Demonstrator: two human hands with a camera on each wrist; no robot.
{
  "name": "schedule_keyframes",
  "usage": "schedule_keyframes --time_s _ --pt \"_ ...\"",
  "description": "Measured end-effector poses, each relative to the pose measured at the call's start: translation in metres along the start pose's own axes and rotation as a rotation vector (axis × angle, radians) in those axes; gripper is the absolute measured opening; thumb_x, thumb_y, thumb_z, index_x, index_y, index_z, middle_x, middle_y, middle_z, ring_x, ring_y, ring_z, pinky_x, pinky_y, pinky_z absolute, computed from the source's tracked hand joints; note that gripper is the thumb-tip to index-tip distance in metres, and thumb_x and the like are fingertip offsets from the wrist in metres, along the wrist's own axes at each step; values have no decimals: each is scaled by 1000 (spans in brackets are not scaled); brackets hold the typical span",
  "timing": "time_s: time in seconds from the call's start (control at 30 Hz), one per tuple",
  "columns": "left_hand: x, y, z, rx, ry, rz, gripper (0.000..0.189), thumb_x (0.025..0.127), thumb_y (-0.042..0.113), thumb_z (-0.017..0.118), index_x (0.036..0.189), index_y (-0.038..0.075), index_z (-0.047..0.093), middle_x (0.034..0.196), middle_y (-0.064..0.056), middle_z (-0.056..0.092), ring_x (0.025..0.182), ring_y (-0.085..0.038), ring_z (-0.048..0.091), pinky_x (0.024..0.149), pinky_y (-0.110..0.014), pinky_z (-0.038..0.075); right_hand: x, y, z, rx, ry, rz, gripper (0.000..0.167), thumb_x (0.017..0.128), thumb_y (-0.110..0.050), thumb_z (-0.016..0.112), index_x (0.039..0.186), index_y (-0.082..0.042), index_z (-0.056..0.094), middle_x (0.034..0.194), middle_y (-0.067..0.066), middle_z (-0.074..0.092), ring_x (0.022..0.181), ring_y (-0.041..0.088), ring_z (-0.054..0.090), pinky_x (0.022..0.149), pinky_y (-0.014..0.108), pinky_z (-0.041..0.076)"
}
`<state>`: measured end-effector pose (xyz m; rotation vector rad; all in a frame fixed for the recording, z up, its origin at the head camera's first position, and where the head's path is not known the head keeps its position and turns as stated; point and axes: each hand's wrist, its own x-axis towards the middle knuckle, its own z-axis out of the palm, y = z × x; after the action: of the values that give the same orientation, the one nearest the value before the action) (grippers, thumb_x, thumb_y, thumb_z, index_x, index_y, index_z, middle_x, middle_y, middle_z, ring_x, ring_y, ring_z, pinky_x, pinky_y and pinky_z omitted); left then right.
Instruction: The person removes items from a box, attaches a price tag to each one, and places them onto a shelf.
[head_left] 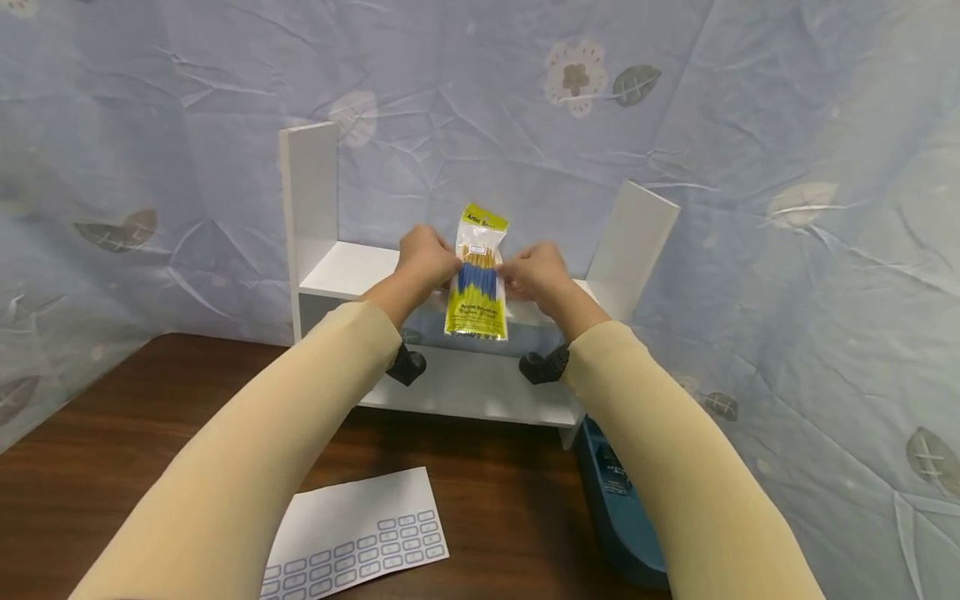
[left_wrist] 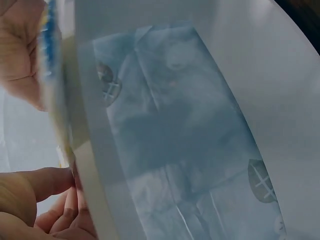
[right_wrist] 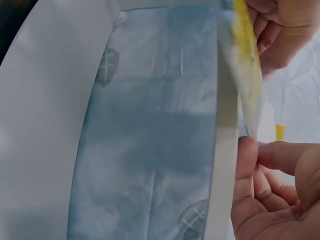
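A clear and yellow packet of artist brushes [head_left: 477,279] hangs upright between both hands, in front of the white shelf unit's upper board. My left hand [head_left: 427,257] pinches its left edge between thumb and fingers. On the opposite edge, my right hand [head_left: 536,273] pinches it the same way. Blue and gold brush handles show through the wrapper, and a small white label sticks to its upper part. From the left wrist view the packet [left_wrist: 54,60] appears edge-on and blurred. In the right wrist view, thumb and forefinger of the right hand [right_wrist: 277,185] meet at the packet's edge.
The white shelf unit [head_left: 465,383] stands on a dark wooden table [head_left: 150,417] against a patterned cloth [head_left: 480,100]. A sheet of blue-bordered labels [head_left: 360,533] lies at the front. Right of the shelf is a blue bin [head_left: 622,517] with a dark package inside.
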<state>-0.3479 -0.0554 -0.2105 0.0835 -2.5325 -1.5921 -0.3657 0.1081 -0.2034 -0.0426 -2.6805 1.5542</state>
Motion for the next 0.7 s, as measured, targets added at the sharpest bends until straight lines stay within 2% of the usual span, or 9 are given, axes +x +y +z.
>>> schedule_keyframes --time_s 0.17,0.33,0.53,0.7 --pt "0 1 2 37 16 0 14 95 0 62 102 -3 73 118 -17 71 83 -21 65 74 -32 63 1 -1 2 -183 25 -60 20 96 -12 72 108 4 72 83 4 66 59 8 57 52 17 47" --pt "2 3 3 77 58 18 12 91 -2 62 98 -3 71 117 -17 72 89 -24 67 68 -29 60 0 -4 4 -248 49 -112 16 96 -10 71 104 4 72 81 4 65 58 7 58 54 17 47" --pt "4 1 8 101 87 18 8 87 -5 63 92 -1 69 114 -17 72 94 -28 70 79 -34 65 -3 -5 7 -279 64 -129 16 96 -9 71 103 5 72 88 9 69 61 8 62 57 16 51" --pt "1 -1 11 146 83 31 11 87 -6 60 81 3 61 105 -16 72 89 -27 70 77 -33 64 -2 -2 11 -313 74 -123 11 94 -8 72 88 1 66 73 4 64 56 8 59 51 16 48"
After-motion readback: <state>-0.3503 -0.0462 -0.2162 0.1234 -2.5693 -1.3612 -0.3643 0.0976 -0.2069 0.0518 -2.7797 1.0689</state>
